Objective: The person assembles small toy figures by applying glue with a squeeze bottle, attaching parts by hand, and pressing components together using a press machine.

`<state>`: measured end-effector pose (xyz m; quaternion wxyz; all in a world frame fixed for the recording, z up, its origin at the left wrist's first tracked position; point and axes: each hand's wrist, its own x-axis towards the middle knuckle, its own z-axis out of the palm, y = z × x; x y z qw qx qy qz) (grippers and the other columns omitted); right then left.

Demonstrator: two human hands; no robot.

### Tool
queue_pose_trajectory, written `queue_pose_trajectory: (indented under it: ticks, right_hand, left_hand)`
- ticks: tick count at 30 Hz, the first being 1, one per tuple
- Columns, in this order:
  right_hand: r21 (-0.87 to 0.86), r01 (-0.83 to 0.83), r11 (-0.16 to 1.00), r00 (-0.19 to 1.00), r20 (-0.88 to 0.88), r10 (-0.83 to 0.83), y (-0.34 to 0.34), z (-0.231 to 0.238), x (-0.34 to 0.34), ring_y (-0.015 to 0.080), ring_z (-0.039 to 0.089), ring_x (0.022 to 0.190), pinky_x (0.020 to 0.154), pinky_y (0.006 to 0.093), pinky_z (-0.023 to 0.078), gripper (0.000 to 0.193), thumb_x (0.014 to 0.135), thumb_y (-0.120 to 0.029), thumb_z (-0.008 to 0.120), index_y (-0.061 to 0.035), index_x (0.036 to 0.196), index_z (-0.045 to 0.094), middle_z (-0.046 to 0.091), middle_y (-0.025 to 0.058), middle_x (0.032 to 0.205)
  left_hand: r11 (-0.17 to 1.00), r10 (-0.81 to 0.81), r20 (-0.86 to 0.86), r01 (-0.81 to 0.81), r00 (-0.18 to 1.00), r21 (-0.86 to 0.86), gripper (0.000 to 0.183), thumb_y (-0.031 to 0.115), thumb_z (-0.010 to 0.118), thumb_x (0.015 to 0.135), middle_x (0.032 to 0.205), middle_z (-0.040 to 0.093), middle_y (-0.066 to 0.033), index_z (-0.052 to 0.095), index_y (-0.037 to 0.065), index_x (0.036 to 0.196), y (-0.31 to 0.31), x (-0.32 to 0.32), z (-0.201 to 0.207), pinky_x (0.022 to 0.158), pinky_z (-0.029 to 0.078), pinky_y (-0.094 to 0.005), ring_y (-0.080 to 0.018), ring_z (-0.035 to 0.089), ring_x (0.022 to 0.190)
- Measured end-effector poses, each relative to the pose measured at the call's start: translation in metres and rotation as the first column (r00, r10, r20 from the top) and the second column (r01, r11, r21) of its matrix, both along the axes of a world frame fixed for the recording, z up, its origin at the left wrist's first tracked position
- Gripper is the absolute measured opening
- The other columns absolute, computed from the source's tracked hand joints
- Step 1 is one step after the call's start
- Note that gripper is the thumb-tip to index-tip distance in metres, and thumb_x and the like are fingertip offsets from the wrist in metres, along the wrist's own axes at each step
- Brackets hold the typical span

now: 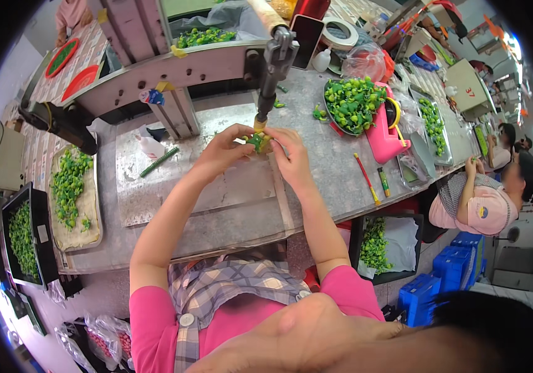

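Both my hands meet under the narrow yellowish tip of a dark upright machine rod (268,84). Between the fingertips is a small green and yellow piece (256,142), partly covered by the fingers; its exact kind I cannot make out. My left hand (222,150) pinches it from the left, thumb and forefinger together. From the right my right hand (290,156) closes on it too, its fingers touching the piece close below the tip. Under the hands lies a scuffed metal plate (154,199) on the grey table (322,193). Similar green pieces fill a round dark bowl (355,105) to the right.
A lined tray (95,230) and a black bin (46,261) of green pieces stand left. Near the plate are a white squeeze bottle (150,147) and a green stick (159,162). A pink holder (383,140) is right of the bowl. Another person (481,202) sits far right.
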<state>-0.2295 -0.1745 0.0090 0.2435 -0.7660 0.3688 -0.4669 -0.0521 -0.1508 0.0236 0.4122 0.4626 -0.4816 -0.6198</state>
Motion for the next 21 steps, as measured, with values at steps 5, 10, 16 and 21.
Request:
queue_pose_trajectory:
  ticks: [5, 10, 16, 21]
  right_hand:
    - [-0.02, 0.086, 0.996, 0.994, -0.068, -0.087, 0.0, -0.001, -0.002, 0.0263, 0.05, 0.087, 0.077, 0.0345, 0.04, 0.027, 0.072, -0.001, 0.057, -0.005, 0.099, 0.06, 0.058, 0.0089, 0.089]
    - [-0.087, 0.128, 0.988, 0.984, -0.115, -0.138, 0.002, -0.009, 0.001, 0.0262, 0.05, 0.085, 0.075, 0.0348, 0.04, 0.026, 0.07, -0.001, 0.059, -0.0056, 0.096, 0.061, 0.057, 0.0081, 0.085]
    - [-0.105, 0.177, 0.979, 0.975, -0.114, -0.189, 0.003, -0.009, 0.001, 0.027, 0.049, 0.085, 0.077, 0.0359, 0.039, 0.025, 0.069, -0.001, 0.059, -0.0067, 0.094, 0.062, 0.056, 0.0073, 0.089]
    - [-0.123, 0.166, 0.979, 0.974, -0.136, -0.182, 0.003, -0.016, 0.005, 0.0274, 0.049, 0.091, 0.08, 0.0369, 0.038, 0.024, 0.07, -0.002, 0.058, -0.0072, 0.093, 0.062, 0.055, 0.0077, 0.095]
  left_hand:
    - [0.995, -0.09, 0.043, 0.088, 0.995, 0.039, 0.026, 0.009, 0.057, 0.081, 0.101, 0.052, -0.0061, 0.053, 0.007, 0.107, -0.016, 0.004, -0.006, 0.067, 0.049, -0.026, -0.014, 0.059, 0.082]
    - [0.992, -0.037, 0.258, 0.066, 0.965, -0.106, 0.028, 0.009, 0.057, 0.08, 0.107, 0.047, -0.0053, 0.054, 0.003, 0.107, -0.029, 0.012, -0.006, 0.069, 0.047, -0.025, -0.0139, 0.057, 0.084]
    - [0.99, -0.018, 0.379, 0.068, 0.925, -0.12, 0.026, 0.011, 0.057, 0.08, 0.105, 0.048, -0.0069, 0.057, 0.005, 0.105, -0.023, 0.006, 0.0, 0.065, 0.046, -0.0237, -0.0132, 0.059, 0.08]
    - [0.983, -0.017, 0.395, 0.088, 0.918, -0.16, 0.026, 0.009, 0.057, 0.078, 0.097, 0.057, -0.0054, 0.057, 0.004, 0.104, -0.022, 0.006, -0.003, 0.065, 0.045, -0.0236, -0.0106, 0.058, 0.076]
